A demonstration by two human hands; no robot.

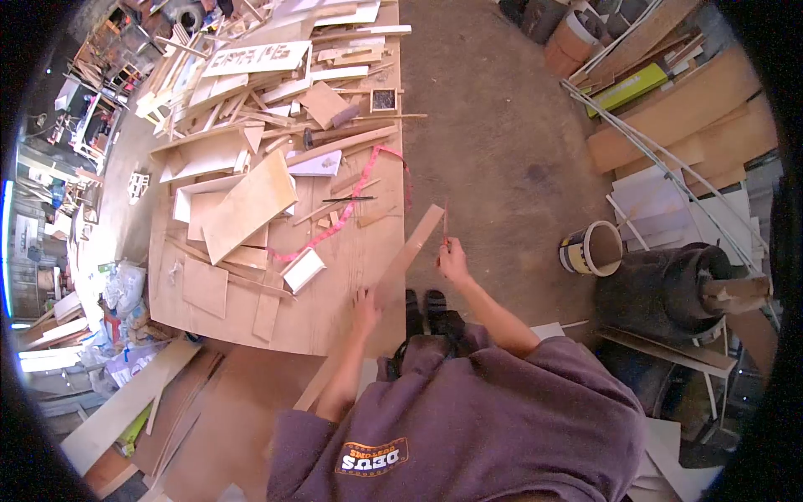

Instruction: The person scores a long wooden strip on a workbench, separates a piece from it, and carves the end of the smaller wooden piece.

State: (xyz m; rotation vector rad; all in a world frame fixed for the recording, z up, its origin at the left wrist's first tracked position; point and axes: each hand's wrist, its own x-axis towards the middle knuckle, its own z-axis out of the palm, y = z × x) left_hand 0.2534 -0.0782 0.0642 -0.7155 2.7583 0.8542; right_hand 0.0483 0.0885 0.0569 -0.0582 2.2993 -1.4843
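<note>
A long narrow wooden board lies slantwise over the right edge of the wooden table, its far end sticking out past the edge. On the board near the table's front right corner rests my left hand, with its fingers apart. My right hand, beyond the table edge, is closed round a thin reddish tool that points up beside the board's far end. A pink measuring tape curves across the table, left of the board. Near it lies a small white block.
Wood offcuts are heaped over the table's left and far parts. On the floor to the right stand a bucket and a black drum. Boards and long thin strips lie at the far right.
</note>
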